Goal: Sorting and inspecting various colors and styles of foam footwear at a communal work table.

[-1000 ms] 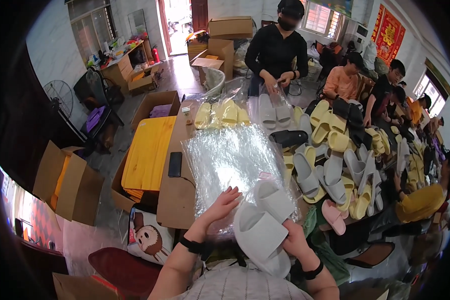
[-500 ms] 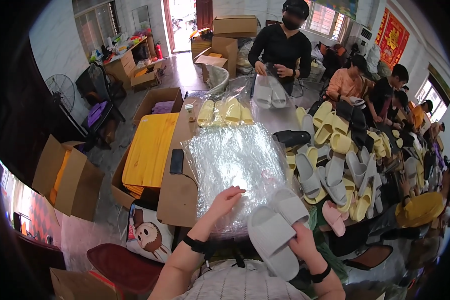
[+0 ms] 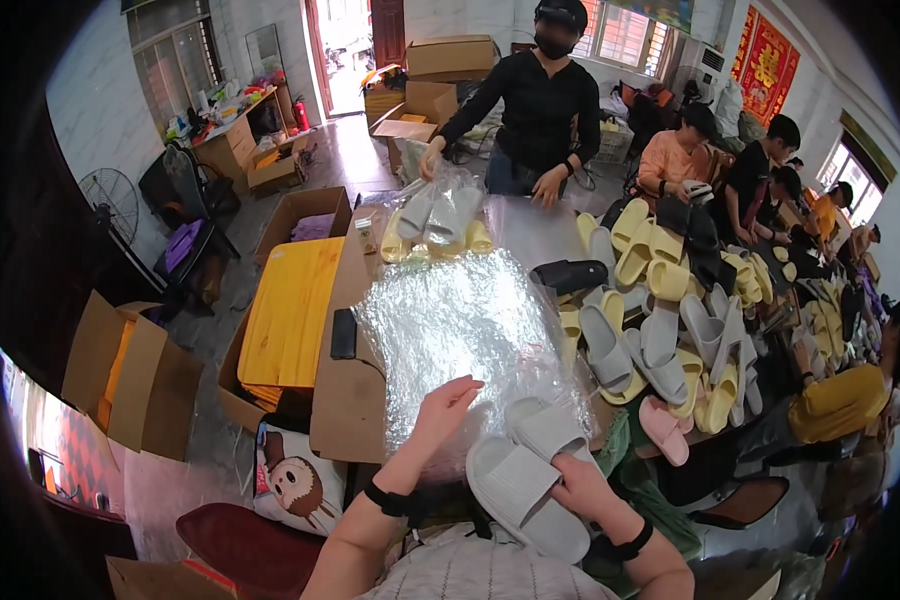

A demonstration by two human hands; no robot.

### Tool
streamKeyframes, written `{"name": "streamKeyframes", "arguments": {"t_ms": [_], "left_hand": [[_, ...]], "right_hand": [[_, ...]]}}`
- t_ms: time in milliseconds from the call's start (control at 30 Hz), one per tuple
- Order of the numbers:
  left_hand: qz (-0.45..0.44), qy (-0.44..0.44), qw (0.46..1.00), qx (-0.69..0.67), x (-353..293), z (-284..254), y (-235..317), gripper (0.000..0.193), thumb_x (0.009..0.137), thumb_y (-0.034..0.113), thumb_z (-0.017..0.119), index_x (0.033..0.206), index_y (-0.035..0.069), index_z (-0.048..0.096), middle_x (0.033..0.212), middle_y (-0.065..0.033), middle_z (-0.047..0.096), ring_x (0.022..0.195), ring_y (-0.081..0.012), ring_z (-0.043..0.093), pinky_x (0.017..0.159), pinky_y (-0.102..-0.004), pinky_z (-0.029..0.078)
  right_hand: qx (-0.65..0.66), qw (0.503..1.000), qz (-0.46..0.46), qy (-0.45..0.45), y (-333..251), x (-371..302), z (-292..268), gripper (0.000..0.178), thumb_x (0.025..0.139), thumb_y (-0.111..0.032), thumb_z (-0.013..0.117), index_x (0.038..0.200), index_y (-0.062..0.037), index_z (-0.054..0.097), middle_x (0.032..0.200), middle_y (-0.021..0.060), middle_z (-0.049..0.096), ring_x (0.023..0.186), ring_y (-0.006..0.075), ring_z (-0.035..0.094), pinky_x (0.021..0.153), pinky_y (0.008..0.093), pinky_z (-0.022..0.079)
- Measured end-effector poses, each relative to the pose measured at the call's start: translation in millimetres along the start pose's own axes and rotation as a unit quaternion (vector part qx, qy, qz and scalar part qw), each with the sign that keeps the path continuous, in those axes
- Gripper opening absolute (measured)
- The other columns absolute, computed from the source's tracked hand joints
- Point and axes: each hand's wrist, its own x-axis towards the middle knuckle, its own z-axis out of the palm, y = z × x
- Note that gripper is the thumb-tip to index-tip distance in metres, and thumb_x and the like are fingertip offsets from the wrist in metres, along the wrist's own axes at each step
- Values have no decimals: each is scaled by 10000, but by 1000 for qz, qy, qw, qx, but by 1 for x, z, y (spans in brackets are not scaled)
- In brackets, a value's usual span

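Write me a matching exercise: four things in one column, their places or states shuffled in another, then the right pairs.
1. right hand
2. dark phone
3. left hand
4. pink slippers

A. over the clear plastic bags, holding no slipper
B. at the near edge of the slipper pile
C. gripping grey slippers
D. lying on brown cardboard

Pairs: 1-C, 2-D, 3-A, 4-B

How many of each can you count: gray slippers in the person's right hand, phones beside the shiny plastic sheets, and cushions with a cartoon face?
Gray slippers in right hand: 2
Phone: 1
Cushion: 1
Total: 4
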Motion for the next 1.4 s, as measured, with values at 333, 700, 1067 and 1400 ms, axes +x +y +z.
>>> {"name": "streamKeyframes", "arguments": {"t_ms": [333, 700, 1067, 1400], "left_hand": [[308, -72, 923, 218, -32, 19, 60, 250, 924, 189, 643, 1156, 131, 715, 1394, -85, 582, 1361, -362, 450, 1133, -474, 351], [337, -153, 920, 131, -60, 16, 85, 321, 930, 125, 629, 1247, 98, 661, 1386, -92, 583, 1339, -343, 474, 1120, -438, 385], [172, 62, 971, 153, -49, -51, 33, 414, 908, 241, 670, 1284, 74, 622, 1422, -194, 520, 1338, -393, 459, 1111, -440, 382], [64, 78, 962, 255, -15, -42, -19, 548, 926, 286, 624, 1414, 85, 479, 1511, -274, 369, 1334, -438, 430, 1089, -464, 395]], "right_hand": [[-20, 992, -42, 119, -20, 59, 5, 238, 789, -108, 635, 983, -8, 541, 961, 227, 601, 865, 443, 605, 738, 524, 492], [104, 968, 27, 226, -3, 193, 39, 317, 900, -249, 621, 1106, -20, 546, 1036, 242, 613, 935, 468, 604, 786, 510, 501], [142, 980, -65, -127, -43, 49, -4, 472, 871, -291, 746, 1246, -36, 613, 982, 67, 662, 877, 190, 621, 790, 340, 504], [103, 983, 52, 140, -48, 137, -44, 396, 874, -367, 733, 1060, -20, 697, 785, 91, 662, 747, 238, 646, 691, 345, 507]]}}
